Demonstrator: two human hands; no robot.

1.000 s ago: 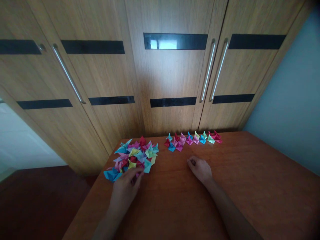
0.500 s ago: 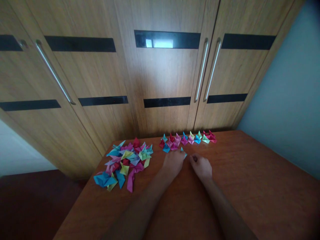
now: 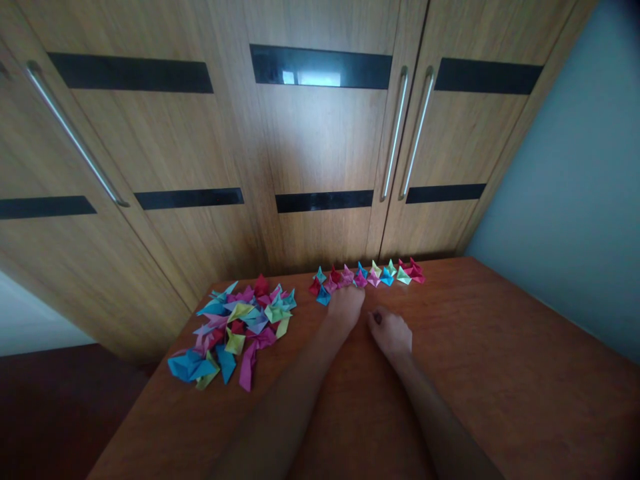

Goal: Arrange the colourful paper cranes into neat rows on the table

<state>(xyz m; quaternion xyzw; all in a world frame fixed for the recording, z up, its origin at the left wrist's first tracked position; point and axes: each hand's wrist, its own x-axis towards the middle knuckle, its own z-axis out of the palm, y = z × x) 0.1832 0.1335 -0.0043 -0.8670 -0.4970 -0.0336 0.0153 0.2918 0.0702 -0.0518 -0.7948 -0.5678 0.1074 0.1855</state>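
Note:
My left hand (image 3: 347,307) reaches to the front of a row of small origami figures (image 3: 387,276) along the back of the table. Its fingers are curled and mostly hidden behind the knuckles, so the light blue origami piece seen in them before is out of sight. Close to its right, my right hand (image 3: 393,332) rests on the tabletop with its fingers curled in a loose fist and nothing showing in it. The row holds several pink, red, blue, yellow and pale green pieces. At left lies a loose pile of origami pieces (image 3: 241,311) in similar colours.
The reddish-brown wooden table (image 3: 475,373) stands against a wooden wardrobe (image 3: 320,147) with black strips and long metal handles (image 3: 395,133). A pale blue wall (image 3: 555,200) rises on the right. Beyond the table's left edge is a dark floor (image 3: 75,400).
My left hand has moved forward to the row, and the light blue piece at its fingers is now hidden. My right hand stays curled beside it. The whole view has shifted slightly.

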